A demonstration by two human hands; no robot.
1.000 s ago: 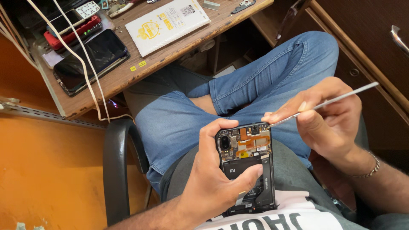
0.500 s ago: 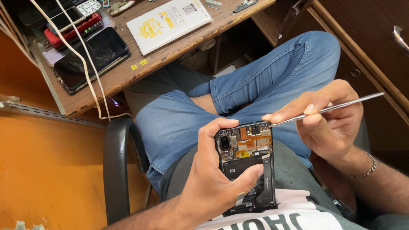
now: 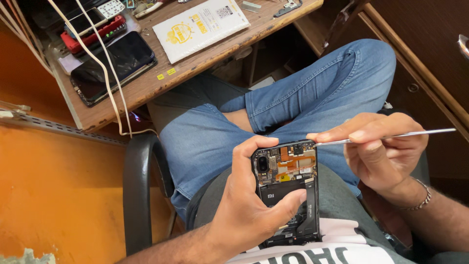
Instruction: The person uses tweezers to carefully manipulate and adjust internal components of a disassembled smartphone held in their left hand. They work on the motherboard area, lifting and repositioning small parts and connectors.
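Note:
My left hand (image 3: pixel 249 205) grips an opened smartphone (image 3: pixel 287 190) with its back cover off, showing the camera module, an orange flex cable and the black battery. The thumb lies across the battery and the fingers wrap the phone's top left corner. My right hand (image 3: pixel 383 154) pinches a thin metal pry tool (image 3: pixel 391 137) held nearly level, with its tip touching the phone's upper right corner. Both hands hover over my lap, above crossed legs in blue jeans (image 3: pixel 293 107).
A wooden workbench (image 3: pixel 195 63) at the top carries a white and yellow packet (image 3: pixel 202 24), a dark phone (image 3: pixel 115 66), a red device (image 3: pixel 93 32) and white cables (image 3: pixel 110 83). A black chair armrest (image 3: pixel 139 190) is at left, wooden drawers (image 3: pixel 420 54) at right.
The right hand has tilted the pry tool flatter and brought its tip down to the phone's upper right corner. The left hand and the phone have stayed in place.

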